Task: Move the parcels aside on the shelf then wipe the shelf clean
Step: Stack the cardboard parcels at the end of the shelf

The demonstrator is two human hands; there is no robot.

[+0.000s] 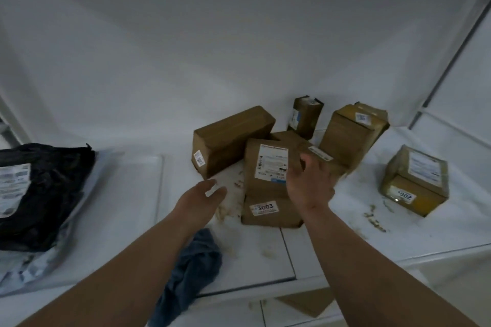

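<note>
Two bare hands reach over a white shelf [265, 268], and the step in hand looks like clearing the cardboard parcels out of the dirty patch. Nearest, a crumpled blue-grey cloth [191, 271] lies at the shelf's front edge under the left forearm, untouched and ready for wiping. Just beyond it the left hand [202, 200] hovers with fingers relaxed and holding nothing, above pale crumbs [225, 211] scattered on the shelf. The right hand [309, 183] is spread against the right side of the parcel marked 3003 [268, 186]; whether its fingers have closed on the box I cannot tell.

To do this well, I would bring the left hand to the box's other side and lift it rather than drag it, so the crumbs are not smeared under it. Set it well to the right, near the parcel marked 2002 [415, 180]. Behind it, the long brown box [231, 138], a tall box [350, 135] and a small upright one [305, 117] crowd together; those likely need shifting too. A black mailer bag [39, 194] lies well apart at the left.
</note>
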